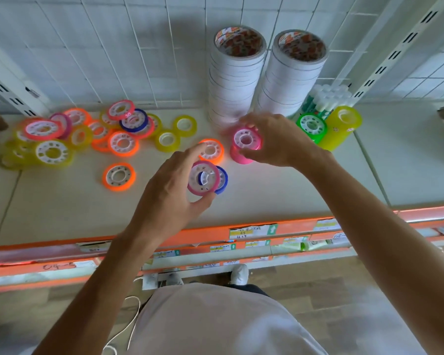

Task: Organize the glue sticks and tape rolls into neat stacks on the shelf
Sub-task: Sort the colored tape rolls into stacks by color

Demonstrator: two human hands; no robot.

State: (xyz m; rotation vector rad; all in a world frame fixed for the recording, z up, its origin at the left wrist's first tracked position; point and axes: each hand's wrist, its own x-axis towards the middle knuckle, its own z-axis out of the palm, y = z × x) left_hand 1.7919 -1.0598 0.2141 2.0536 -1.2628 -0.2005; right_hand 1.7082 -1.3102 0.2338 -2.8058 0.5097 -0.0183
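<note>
My left hand (172,190) pinches a pink tape roll (203,181) between thumb and fingers above the shelf (62,201), with a blue roll (222,179) just behind it. My right hand (274,139) grips the top roll of a short pink stack (245,146). An orange roll (212,149) lies flat between the two hands. Another orange roll (119,176) lies alone to the left. A loose pile of coloured rolls (75,134) covers the left of the shelf. Glue sticks (326,101) stand bunched at the back right.
Two tall stacks of white tape (233,80) (290,80) stand against the wire back wall. A green stack (310,126) and a yellow stack (340,126) stand right of my right hand. The orange shelf edge (208,233) carries price labels.
</note>
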